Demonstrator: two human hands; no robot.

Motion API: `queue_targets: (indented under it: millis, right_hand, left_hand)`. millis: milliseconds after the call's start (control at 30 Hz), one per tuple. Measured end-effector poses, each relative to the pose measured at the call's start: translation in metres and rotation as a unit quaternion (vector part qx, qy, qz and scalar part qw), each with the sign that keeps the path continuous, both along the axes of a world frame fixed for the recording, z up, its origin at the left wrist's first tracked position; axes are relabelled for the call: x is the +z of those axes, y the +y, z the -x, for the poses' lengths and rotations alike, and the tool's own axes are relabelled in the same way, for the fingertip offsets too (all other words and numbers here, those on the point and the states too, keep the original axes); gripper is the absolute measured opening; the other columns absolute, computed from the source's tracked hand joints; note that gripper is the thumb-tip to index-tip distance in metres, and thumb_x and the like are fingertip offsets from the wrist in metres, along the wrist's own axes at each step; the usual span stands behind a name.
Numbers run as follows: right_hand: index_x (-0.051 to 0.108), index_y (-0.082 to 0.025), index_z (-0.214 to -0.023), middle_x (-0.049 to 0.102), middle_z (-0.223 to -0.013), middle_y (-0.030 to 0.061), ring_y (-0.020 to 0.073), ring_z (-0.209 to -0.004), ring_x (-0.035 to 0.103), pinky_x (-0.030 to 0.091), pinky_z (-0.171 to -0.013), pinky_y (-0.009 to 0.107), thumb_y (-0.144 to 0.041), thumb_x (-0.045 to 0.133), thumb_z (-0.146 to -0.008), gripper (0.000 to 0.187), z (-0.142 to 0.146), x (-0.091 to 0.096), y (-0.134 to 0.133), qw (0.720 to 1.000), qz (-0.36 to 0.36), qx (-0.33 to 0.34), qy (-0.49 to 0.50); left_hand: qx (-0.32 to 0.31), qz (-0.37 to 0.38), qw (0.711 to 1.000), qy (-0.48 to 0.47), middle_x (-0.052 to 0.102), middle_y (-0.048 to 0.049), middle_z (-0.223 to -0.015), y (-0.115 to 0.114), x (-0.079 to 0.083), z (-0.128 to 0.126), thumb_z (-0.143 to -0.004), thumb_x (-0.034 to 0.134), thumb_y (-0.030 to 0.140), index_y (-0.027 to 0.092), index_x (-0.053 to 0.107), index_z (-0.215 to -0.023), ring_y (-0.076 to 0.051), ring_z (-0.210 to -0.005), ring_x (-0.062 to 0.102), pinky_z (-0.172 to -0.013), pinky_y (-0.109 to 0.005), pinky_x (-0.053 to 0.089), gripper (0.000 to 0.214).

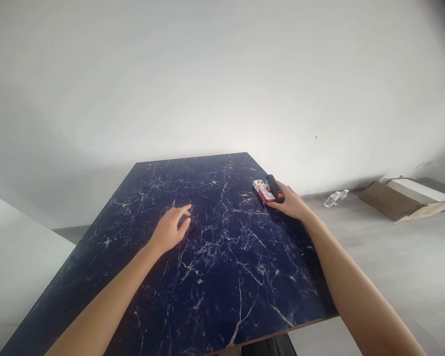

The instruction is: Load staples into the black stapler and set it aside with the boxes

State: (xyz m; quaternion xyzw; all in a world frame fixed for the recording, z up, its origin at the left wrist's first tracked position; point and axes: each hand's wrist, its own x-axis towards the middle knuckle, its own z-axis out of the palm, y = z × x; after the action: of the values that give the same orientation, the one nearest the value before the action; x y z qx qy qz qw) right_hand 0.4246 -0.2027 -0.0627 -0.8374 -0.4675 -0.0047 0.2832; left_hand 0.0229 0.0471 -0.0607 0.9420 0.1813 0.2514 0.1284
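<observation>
I see a smooth, faintly glossy marble-look table, a plastic-looking black object, a printed card box, a matt wall, a cardboard carton, a clear plastic bottle

The small box is on the right of the table, left of the carton.
</observation>
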Motion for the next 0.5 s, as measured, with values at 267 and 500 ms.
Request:
queue_targets:
  millis: [267,500]
  right_hand:
    - [0.042,-0.028,-0.152,0.021,-0.163,0.0161,0.0488,-0.138,0.039,0.043,-0.103,0.060,-0.060,0.053,-0.089,0.072,0.031,-0.001,0.029,0.984,-0.003,-0.139,-0.111]
    - [0.032,-0.029,-0.157,0.041,-0.150,0.0181,0.0408,-0.115,0.061,0.051,-0.091,0.052,-0.057,0.059,-0.084,0.083,0.038,-0.008,0.033,0.986,0.027,-0.144,-0.078]
  left_hand:
    - [-0.005,-0.005,1.000,-0.002,0.071,-0.0064,-0.119,-0.001,0.000,-0.003,-0.102,0.044,0.038,0.027,0.052,-0.141,-0.027,-0.112,0.065,-0.107,-0.051,0.048,0.041]
    - [0.011,-0.043,0.999,0.004,0.069,-0.0064,-0.126,0.009,0.007,0.020,-0.102,0.044,0.037,0.028,0.054,-0.138,-0.028,-0.119,0.062,-0.109,-0.050,0.046,0.039]
